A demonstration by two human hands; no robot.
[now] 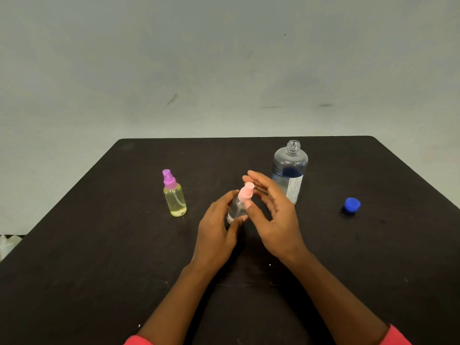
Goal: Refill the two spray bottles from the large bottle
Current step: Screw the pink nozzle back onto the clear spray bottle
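Observation:
A small clear spray bottle [235, 211] with a pink spray top [246, 192] stands tilted at the table's middle. My left hand [219, 232] grips its body from the left. My right hand [273, 215] is beside the pink top, its thumb touching the collar and its fingers stretched out straight behind it. A second spray bottle [175, 199], yellowish with a purple top, stands upright to the left, apart from both hands. The large clear bottle [290, 170] stands uncapped behind my right hand, partly filled with liquid.
A blue cap [351, 205] lies on the black table [99, 245] at the right, away from the bottles. The table's far edge meets a pale wall. Something white shows past the table's left edge [7, 242].

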